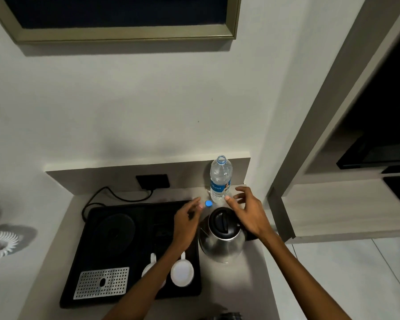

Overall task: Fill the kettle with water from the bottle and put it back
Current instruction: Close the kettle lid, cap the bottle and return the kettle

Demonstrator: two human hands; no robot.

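Note:
A steel kettle (222,243) with a closed black lid stands on the counter, right of the black tray (79,269). Behind it stands a clear water bottle (220,179) with a blue label and no cap on its neck. The blue cap (208,203) lies on the counter beside the bottle's base. My left hand (186,221) hovers open just left of the kettle, fingertips near the cap. My right hand (247,211) is open above the kettle's right side, fingers spread close to the bottle's base. Neither hand holds anything.
The tray holds a round kettle base (116,227), a perforated metal drip plate (102,282) and two white cups (181,272). A black cord (116,196) runs to a wall socket (153,181). The wall is close behind; the counter edge drops off at right.

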